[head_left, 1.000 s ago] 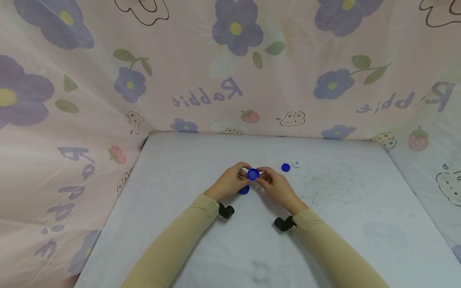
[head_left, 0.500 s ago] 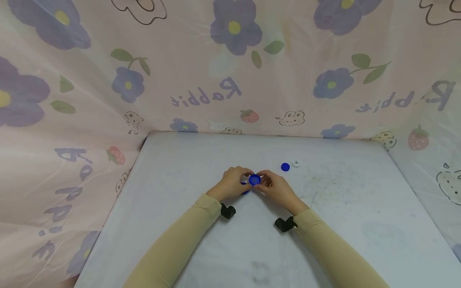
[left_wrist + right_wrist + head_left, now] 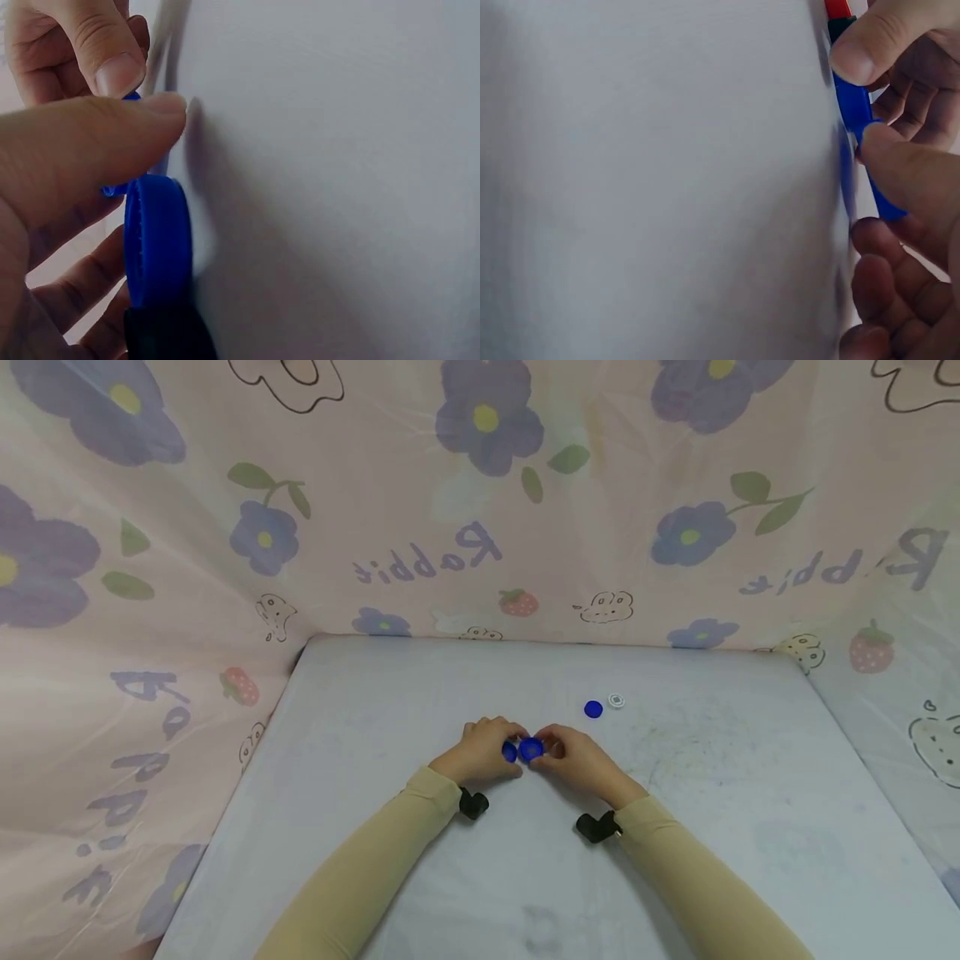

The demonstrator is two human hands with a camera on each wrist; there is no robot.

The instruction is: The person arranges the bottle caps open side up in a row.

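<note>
Both forearms, in tan sleeves, slant inward over the bench (image 3: 720, 827), wrists bent so the hands face each other. The right hand (image 3: 576, 760) pinches a rimmed blue piece (image 3: 531, 749) between thumb and fingers, below the middle of the far edge. The left hand (image 3: 480, 750) arches around a ridged blue disc (image 3: 510, 752); whether its fingers grip it, I cannot tell. Nearer the far edge lie a flat, smooth blue disc (image 3: 593, 709) and a patterned white disc (image 3: 616, 701).
</note>
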